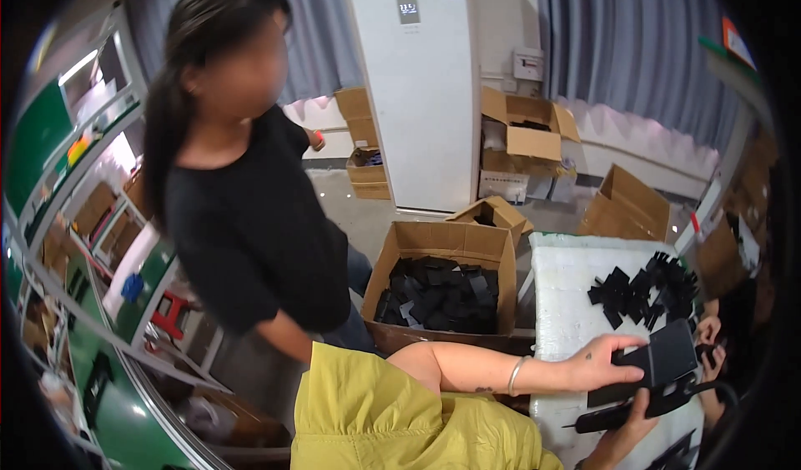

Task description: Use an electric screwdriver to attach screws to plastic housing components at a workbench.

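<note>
My left arm, with a bangle at the wrist, reaches right over a white-topped table (pixel 555 303). My left hand (pixel 596 366) is closed on a black box-shaped piece (pixel 672 353), thumb and fingers at its near side. Just below it, my right hand (pixel 634 432) wraps round a long black hand tool (pixel 609 418) with a thin tip pointing left; its exact kind is unclear. What looks like a dark cord trails from its right end. Farther back on the table lies a heap of loose black parts (pixel 642 290).
A cardboard box (pixel 450 236) full of black pieces stands left of the table. A person in black (pixel 250 211) stands at the left. Another person's hands (pixel 709 341) are at the table's right edge. Behind are a white upright cabinet (pixel 417 94) and opened cartons (pixel 534 140).
</note>
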`<state>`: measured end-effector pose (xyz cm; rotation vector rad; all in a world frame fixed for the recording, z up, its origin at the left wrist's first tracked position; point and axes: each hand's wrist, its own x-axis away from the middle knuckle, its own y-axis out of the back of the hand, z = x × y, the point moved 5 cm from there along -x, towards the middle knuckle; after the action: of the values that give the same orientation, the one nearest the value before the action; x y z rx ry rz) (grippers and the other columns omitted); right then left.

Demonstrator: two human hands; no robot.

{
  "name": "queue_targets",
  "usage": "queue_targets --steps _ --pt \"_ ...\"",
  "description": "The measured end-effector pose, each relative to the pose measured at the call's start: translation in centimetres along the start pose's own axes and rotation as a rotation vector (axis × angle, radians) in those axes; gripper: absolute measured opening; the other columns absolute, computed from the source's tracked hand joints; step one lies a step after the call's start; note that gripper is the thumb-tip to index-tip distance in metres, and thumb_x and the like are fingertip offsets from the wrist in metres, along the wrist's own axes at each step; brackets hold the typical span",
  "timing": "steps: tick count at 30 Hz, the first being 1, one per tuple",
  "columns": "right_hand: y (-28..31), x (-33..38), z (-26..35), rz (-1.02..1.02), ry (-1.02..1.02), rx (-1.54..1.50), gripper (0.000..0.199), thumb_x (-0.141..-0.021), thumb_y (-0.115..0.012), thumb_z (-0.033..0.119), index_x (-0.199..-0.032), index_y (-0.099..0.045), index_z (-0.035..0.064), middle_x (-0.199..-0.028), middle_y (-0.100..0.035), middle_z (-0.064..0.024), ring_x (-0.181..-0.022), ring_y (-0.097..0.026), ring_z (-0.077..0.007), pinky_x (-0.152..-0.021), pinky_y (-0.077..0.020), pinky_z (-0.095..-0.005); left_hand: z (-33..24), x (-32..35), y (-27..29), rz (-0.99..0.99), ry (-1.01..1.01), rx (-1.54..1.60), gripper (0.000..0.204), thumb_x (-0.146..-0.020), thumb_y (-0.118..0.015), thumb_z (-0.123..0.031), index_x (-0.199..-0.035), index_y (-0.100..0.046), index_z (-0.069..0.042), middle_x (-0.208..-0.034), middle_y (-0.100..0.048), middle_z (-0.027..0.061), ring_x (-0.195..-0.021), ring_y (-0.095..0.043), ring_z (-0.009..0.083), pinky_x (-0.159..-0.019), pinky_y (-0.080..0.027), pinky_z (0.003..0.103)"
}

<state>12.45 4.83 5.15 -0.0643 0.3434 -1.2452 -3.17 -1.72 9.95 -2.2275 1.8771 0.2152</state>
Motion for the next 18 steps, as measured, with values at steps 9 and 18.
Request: queue_targets --steps 9,18 --pt "-4.6 1.9 5.3 0.179 -0.089 -0.181 0.059 -0.076 -0.063 0.011 -0.128 -0.040 -0.0040 -0.119 -0.051 -0.0125 -0.107 -0.053 -0.0218 -0.093 -0.0425 -0.0313 0.3 -0.6 2.8 0.296 0.480 0.850 0.051 -0.089 -0.049 -0.049 -0.112 -0.055 -0.004 -0.074 -0.061 0.0056 -0.063 -0.055 0.0105 -0.057 -0.046 0.024" --pt "-3.4 2.3 7.7 0.129 -0.139 -0.107 0.055 -0.066 -0.075 0.005 -0.114 -0.049 -0.0017 -0.108 -0.053 -0.0047 -0.101 -0.051 -0.0150 -0.087 -0.0413 -0.0296 -1.7 0.4 8.2 0.297 0.477 0.782 0.068 -0.089 -0.042 -0.056 -0.125 -0.038 0.002 -0.117 -0.051 0.0247 -0.104 -0.056 0.0283 -0.089 -0.047 0.044"
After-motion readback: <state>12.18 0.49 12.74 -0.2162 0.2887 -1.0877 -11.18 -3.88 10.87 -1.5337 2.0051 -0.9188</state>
